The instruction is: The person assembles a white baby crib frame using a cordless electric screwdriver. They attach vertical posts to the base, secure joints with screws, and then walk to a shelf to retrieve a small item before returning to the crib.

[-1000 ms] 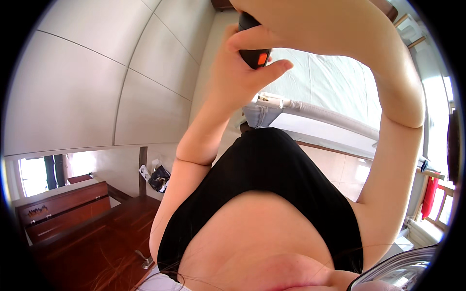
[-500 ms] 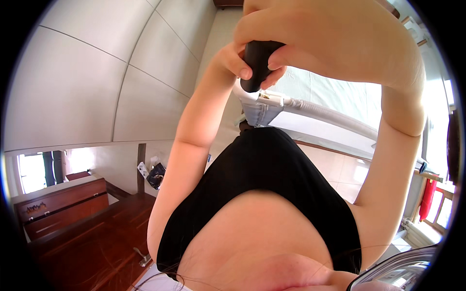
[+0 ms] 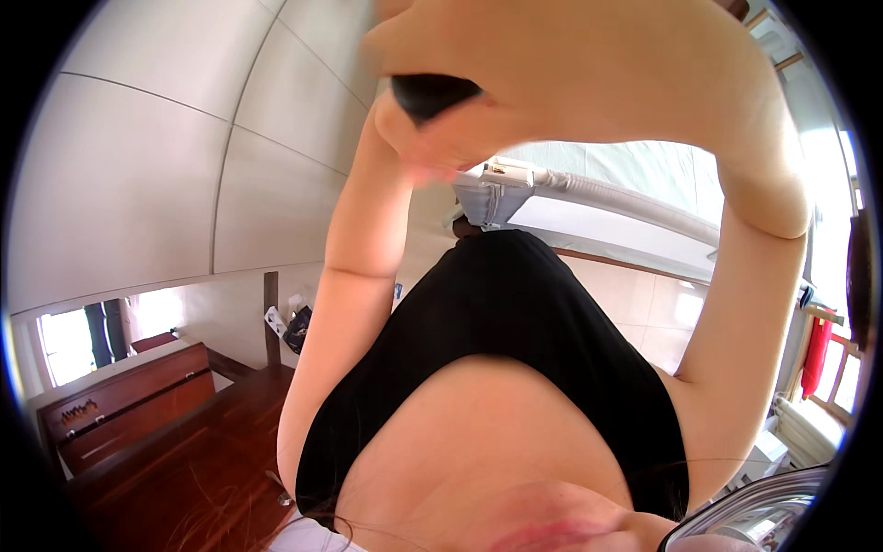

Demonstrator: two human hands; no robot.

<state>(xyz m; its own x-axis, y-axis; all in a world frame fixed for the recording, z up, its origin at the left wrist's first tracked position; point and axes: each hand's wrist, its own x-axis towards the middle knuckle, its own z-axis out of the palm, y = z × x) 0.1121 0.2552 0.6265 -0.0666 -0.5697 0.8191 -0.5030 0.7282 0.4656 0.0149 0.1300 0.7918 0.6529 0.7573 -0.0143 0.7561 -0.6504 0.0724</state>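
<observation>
Both arms are raised, and the hands meet at the top of the head view, smeared by motion. Between them shows a black tapered object (image 3: 428,94), mostly covered; its kind cannot be made out. My right hand (image 3: 515,55) comes across from the right and is closed over the object's upper part. Just below it, my left hand (image 3: 418,143) is closed around the lower part, its fingertips blurred. The upper end of the object and most of the right fingers are hidden.
Large pale panels (image 3: 138,175) stand on the left. Beyond my hands is a bed with a pale sheet (image 3: 662,179) and a grey padded side rail (image 3: 625,204). Brown wooden furniture (image 3: 184,442) fills the lower left; a red cloth (image 3: 816,359) hangs at the right.
Both hands have moved to the left with the black object. Less of it shows now, and its rounded lower end is covered by my fingers.
</observation>
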